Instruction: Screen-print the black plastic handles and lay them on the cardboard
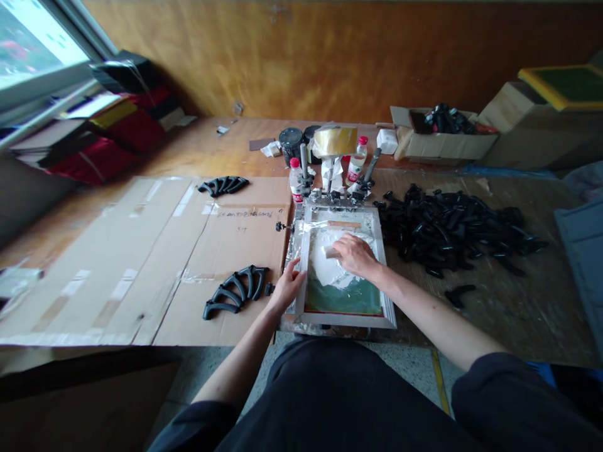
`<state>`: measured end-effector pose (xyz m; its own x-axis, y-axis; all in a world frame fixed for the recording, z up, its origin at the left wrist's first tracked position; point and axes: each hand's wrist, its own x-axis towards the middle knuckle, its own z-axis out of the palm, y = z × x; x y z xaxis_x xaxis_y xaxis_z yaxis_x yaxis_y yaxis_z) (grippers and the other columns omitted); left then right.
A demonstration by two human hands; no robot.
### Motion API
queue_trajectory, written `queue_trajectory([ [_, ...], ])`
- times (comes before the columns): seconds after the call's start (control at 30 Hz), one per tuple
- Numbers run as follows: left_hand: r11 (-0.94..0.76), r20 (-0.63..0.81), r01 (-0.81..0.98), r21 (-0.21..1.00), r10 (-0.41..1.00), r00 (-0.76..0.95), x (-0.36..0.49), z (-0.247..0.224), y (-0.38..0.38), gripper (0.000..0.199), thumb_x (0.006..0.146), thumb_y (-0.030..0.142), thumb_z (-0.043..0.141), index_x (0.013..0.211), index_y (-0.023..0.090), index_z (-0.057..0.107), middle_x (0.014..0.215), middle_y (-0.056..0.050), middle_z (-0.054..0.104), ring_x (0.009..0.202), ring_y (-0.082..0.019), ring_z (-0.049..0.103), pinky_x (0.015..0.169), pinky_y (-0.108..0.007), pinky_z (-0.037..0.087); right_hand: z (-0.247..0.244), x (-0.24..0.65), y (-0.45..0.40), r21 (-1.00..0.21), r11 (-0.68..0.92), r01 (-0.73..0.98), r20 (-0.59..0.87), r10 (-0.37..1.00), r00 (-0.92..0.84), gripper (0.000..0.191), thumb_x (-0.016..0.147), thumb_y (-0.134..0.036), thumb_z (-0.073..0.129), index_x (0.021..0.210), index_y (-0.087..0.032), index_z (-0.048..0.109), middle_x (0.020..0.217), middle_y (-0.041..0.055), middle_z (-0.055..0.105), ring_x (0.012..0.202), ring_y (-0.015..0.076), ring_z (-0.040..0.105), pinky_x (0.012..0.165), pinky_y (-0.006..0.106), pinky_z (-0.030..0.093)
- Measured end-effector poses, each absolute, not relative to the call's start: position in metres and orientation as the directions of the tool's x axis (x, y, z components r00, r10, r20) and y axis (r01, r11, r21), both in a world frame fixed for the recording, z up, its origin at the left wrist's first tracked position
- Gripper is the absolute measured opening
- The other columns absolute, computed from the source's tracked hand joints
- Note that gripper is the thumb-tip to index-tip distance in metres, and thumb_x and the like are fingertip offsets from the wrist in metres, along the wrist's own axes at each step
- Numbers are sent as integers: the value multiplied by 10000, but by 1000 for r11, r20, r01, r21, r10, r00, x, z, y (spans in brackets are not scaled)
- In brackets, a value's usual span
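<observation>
A metal-framed screen (343, 304) lies in front of me, its green mesh partly covered with white paste (325, 273). My right hand (354, 254) is closed on a small pale block (330, 252) over the paste. At the frame's left edge rests my left hand (289, 285), fingers apart, holding nothing that I can see. A wooden strip (343, 224) lies across the far part of the screen. Clamps (335, 196) stand at the frame's far end.
Curved black parts sit in two rows on cardboard (164, 251) at the left. A large pile of black parts (447, 226) covers the right side. Behind the clamps stand red-capped bottles (357, 162) and a dark tub (291, 144). An open box (443, 143) is farther back.
</observation>
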<state>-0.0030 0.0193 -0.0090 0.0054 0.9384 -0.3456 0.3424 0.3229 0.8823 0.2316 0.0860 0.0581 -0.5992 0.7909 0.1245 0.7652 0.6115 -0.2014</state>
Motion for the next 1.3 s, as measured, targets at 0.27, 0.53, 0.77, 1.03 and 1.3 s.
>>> queue_trajectory([
  [0.27, 332, -351, 337, 881, 936, -3, 0, -2, 18, 630, 842, 485, 520, 1413, 240, 409, 725, 32, 562, 578, -109, 448, 556, -227, 347, 71, 252, 59, -262, 813, 519, 70, 553, -830, 163, 792, -54, 545, 812, -186, 638, 783, 35, 624, 814, 189, 526, 727, 289, 364],
  [0.53, 351, -361, 272, 896, 933, -14, 0, 0, 18, 655, 805, 502, 568, 1395, 245, 444, 704, 37, 572, 554, -98, 451, 526, -206, 342, 43, 248, 45, -283, 762, 582, 210, 642, -738, 251, 813, -35, 520, 964, -175, 663, 947, 74, 666, 917, 209, 561, 807, 318, 413],
  [0.77, 322, -331, 219, 921, 944, 3, -3, 34, 17, 665, 803, 492, 608, 1398, 241, 452, 627, 52, 531, 504, -87, 407, 498, -194, 307, 85, 234, 103, -373, 521, 767, 228, 853, -469, 443, 839, -302, 675, 1270, -283, 571, 1097, 43, 688, 950, 213, 619, 806, 323, 470],
  [1.03, 85, -91, -100, 991, 994, -59, 8, 119, 51, 540, 857, 646, 456, 1048, 181, 654, 789, -32, 634, 598, -120, 557, 516, -219, 434, 110, 352, 156, -578, 152, 802, 376, 922, 97, 360, 938, -341, 435, 1085, -117, 675, 708, 32, 682, 610, 140, 586, 635, 235, 458],
  [1.3, -76, 48, -206, 976, 990, -135, 32, 144, 90, 483, 902, 601, 403, 1107, 199, 573, 908, -71, 695, 808, -152, 650, 656, -247, 521, 6, 275, 71, -378, 285, 881, 80, 958, -275, 218, 854, -382, 629, 834, -168, 660, 926, 90, 679, 916, 207, 601, 798, 271, 450],
])
